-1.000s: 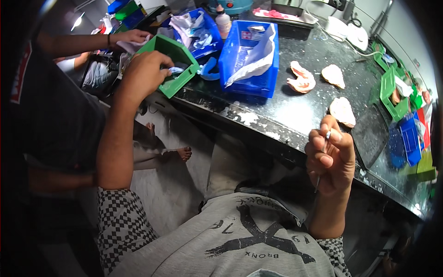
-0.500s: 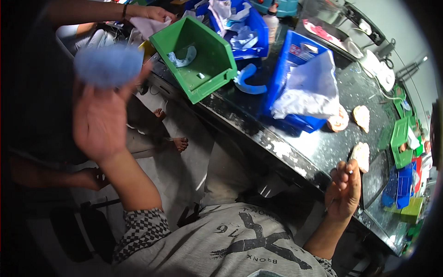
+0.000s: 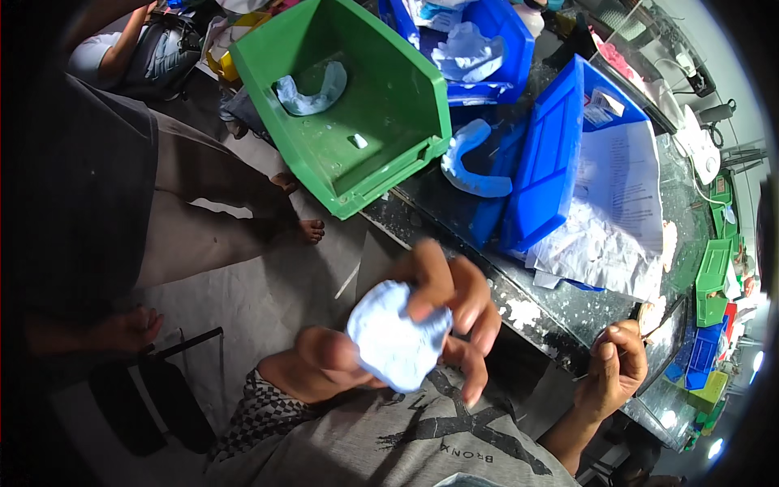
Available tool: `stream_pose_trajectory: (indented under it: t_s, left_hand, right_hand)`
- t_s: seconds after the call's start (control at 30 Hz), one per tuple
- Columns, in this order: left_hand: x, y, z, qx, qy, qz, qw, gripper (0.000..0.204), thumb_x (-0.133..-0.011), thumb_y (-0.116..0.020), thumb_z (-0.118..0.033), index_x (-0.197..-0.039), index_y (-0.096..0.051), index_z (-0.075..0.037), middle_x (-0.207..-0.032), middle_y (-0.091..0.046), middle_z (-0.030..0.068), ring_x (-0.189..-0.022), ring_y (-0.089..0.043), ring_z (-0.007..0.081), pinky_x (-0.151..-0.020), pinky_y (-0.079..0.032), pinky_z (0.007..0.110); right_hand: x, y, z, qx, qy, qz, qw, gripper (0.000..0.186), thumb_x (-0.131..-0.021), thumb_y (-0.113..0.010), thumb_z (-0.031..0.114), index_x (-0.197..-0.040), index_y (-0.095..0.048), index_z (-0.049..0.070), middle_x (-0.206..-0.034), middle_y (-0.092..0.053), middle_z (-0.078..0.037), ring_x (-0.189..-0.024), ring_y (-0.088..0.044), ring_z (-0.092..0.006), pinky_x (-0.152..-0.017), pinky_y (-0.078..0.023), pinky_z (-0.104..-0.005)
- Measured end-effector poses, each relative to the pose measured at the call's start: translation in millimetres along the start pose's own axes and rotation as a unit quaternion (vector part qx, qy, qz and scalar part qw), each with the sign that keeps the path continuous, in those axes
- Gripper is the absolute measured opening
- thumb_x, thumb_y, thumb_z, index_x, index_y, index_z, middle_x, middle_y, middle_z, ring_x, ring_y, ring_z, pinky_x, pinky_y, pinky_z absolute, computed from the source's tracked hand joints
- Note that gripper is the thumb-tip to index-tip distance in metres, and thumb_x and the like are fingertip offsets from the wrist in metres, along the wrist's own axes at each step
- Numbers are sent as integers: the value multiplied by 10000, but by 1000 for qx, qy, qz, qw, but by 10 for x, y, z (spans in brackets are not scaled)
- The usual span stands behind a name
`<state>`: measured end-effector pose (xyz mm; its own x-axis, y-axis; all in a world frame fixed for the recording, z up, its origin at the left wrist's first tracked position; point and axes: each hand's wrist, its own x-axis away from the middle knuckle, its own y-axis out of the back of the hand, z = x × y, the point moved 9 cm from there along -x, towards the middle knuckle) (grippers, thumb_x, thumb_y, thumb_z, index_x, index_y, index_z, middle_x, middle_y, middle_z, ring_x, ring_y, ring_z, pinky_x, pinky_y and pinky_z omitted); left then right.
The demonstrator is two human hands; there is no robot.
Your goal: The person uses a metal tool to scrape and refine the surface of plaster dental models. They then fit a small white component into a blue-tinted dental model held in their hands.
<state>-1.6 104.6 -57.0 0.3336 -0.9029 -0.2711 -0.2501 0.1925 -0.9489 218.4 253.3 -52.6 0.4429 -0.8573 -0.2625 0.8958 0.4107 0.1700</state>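
My left hand [image 3: 434, 284] grips a pale blue-white plaster dental cast [image 3: 395, 337] in front of my shirt, with the thumb on one side and bent fingers on the other. My right hand [image 3: 613, 365] is closed at the table's edge, its fingertips pinched on a thin object that is too small to name. A horseshoe-shaped pale cast [image 3: 312, 91] and a small white chip [image 3: 359, 141] lie inside the green bin [image 3: 369, 61]. Beside that bin, a blue horseshoe-shaped piece [image 3: 479, 166] rests on the dark table.
A blue bin [image 3: 552, 154] with crumpled paper [image 3: 604, 235] stands on the table [image 3: 430, 215]. Another blue bin [image 3: 519, 69] behind holds white casts. Small green bins [image 3: 714, 280] line the right side. A person [image 3: 203, 203] stands at the left; a black chair [image 3: 174, 390] is nearby.
My left hand has come down and right from the upper left, bringing the cast before my shirt. The co-worker's hand with a pink cloth has left view. My right hand stays closed.
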Motion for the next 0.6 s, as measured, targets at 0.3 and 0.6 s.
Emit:
stream_pose_trajectory:
  t_s: [0.3, 0.6]
  left_hand:
    - [-78, 343, -41, -14, -24, -54, 998, 945, -707, -633, -248, -1534, -203, -91, -1577, -257, 160, -1480, -231, 366, -1064, -377, 664]
    - [-47, 67, 80, -96, -55, -12, 994, 1052, -681, -640, -214, -1568, -87, -98, -1601, -234, 140, -1499, -186, 356, -1145, -306, 634]
  right_hand:
    - [-5, -38, -26, -14, -33, 3, 999, 195, -889, -683, 84, -1040, -688, -40, -928, -551, -88, -692, -509, -92, -547, -332, -172]
    - [0, -31, 31, -8, 29, 42, 999, 184, -810, -732, -9, -987, -700, -45, -922, -581, -91, -774, -530, -116, -688, -410, -215]
